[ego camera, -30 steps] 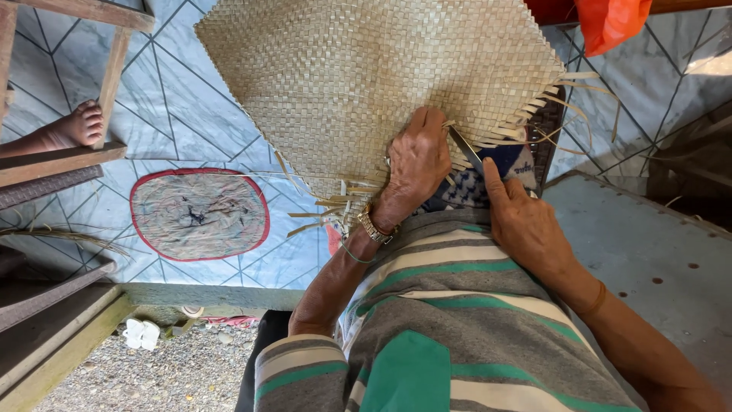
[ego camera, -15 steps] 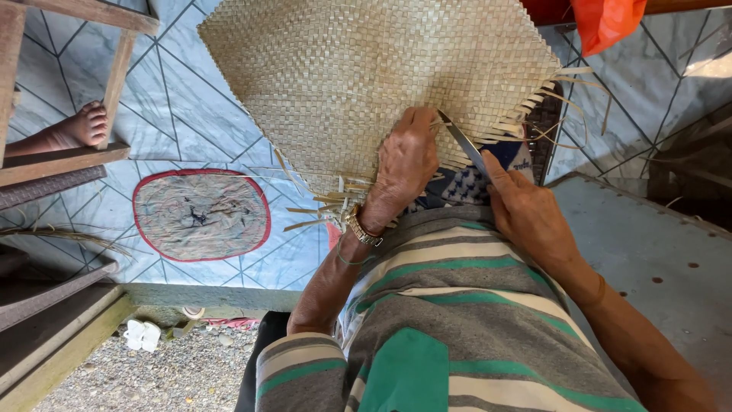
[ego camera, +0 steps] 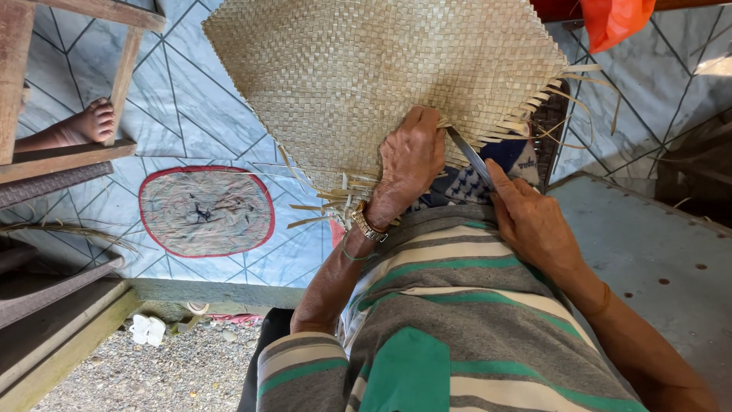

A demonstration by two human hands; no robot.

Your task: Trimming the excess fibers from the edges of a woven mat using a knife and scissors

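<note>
We hold a pale tan woven palm-leaf mat (ego camera: 366, 76) up in front of us; it fills the upper middle of the view, its top running out of frame. Its lower edge is unfinished: loose flat strips (ego camera: 328, 204) stick out below our left wrist, and more loose ends fringe the right edge (ego camera: 568, 91) beside the blade. To the left of the mat there is open room over the blue-grey tiled floor with its line pattern (ego camera: 198, 122), where a round grey rug with a red rim (ego camera: 206, 211) lies flat. Farther left stands a brown wooden bench frame (ego camera: 69, 156), and another person's bare foot (ego camera: 93, 122) rests by it. To our right a grey concrete slab (ego camera: 648, 252) lies close beside our forearm. An orange plastic bag (ego camera: 614, 21) hangs at the top right.

No containers show in view.

Our left hand (ego camera: 410, 156) lies curled on the mat's lower edge, fingers bent over the weave and pressing it; a metal wristwatch (ego camera: 368, 226) sits on that wrist. Our right hand (ego camera: 534, 221) is closed around a thin grey metal blade (ego camera: 467, 156), forefinger stretched along it, and the blade's tip meets the mat edge just beside the left fingers. A striped grey, cream and green shirt (ego camera: 450, 320) fills the foreground.
</note>
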